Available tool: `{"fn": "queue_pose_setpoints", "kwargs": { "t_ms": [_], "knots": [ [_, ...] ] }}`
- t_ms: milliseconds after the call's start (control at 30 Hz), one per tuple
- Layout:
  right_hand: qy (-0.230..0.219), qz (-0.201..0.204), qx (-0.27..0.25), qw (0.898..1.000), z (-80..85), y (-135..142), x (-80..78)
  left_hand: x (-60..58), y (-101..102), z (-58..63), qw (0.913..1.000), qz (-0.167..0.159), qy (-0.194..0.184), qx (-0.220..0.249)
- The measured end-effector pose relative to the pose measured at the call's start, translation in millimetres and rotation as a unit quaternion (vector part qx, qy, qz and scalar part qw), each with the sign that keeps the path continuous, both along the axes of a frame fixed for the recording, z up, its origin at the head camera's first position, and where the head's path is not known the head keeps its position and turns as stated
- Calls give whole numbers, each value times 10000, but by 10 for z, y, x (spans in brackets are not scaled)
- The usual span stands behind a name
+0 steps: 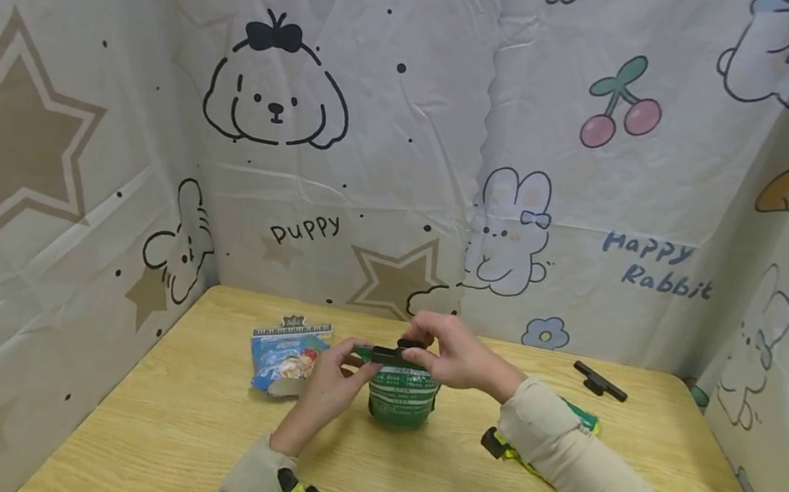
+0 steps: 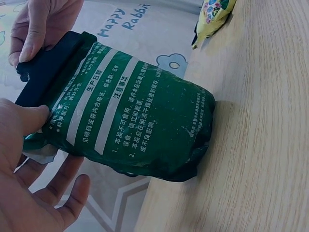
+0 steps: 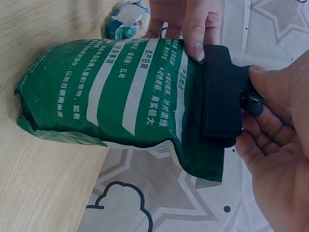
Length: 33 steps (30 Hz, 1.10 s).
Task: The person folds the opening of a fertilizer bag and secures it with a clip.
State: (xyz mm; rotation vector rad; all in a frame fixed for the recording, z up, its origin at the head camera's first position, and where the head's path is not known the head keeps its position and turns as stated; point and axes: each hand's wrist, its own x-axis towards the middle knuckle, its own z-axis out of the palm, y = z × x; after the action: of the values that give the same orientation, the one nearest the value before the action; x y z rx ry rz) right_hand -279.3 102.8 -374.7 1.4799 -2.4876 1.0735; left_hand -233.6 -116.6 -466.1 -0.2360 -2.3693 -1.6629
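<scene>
A green bag with white print (image 1: pixel 402 398) stands on the table, its top edge folded flat. Across that top edge sits a black bag clip (image 3: pixel 223 94). My right hand (image 1: pixel 458 356) pinches the clip's handles between thumb and fingers, as the right wrist view shows. On the other side, my left hand (image 1: pixel 330 380) pinches the bag's top corner next to the clip, thumb in front and fingers behind. In the left wrist view the clip's bar (image 2: pixel 50 70) runs along the bag's upper end, between both hands.
A blue patterned bag (image 1: pixel 283 361) lies left of my left hand. Another black clip (image 1: pixel 600 381) rests at the back right. Partly hidden under my right forearm is a yellow-green bag (image 1: pixel 586 418). Printed cloth (image 1: pixel 407 155) hangs behind and beside the wooden table (image 1: pixel 180 426).
</scene>
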Motion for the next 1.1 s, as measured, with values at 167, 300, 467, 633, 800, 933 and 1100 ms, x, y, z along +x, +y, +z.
{"fn": "queue_pose_setpoints", "kwargs": {
  "t_ms": [167, 300, 467, 633, 800, 933, 1100],
  "knots": [
    [110, -130, -172, 9997, 34, 1, -26, -8, -19, -3, 10000, -24, 12, 47],
    [205, -172, -229, 9994, 59, -3, -44, -16, -24, -2, 10000, 31, -14, 76],
    [228, -149, -210, 9994, 64, -14, -55, -21, -22, -8, 10000, -5, 28, 93],
    [288, -181, -179, 9993, 77, -26, -71, -9, -21, -22, 10000, -71, 51, 26],
    [379, -245, -203, 9988, 124, -34, -96, -14, -34, -30, 9999, -82, 116, -52],
    [109, -340, -372, 9987, 145, -29, -129, -13, -35, -23, 9998, -110, 119, -67],
    [-291, -471, -462, 9974, 132, -39, -160, -8, -27, -20, 9999, -98, 44, -41]
  ]
}}
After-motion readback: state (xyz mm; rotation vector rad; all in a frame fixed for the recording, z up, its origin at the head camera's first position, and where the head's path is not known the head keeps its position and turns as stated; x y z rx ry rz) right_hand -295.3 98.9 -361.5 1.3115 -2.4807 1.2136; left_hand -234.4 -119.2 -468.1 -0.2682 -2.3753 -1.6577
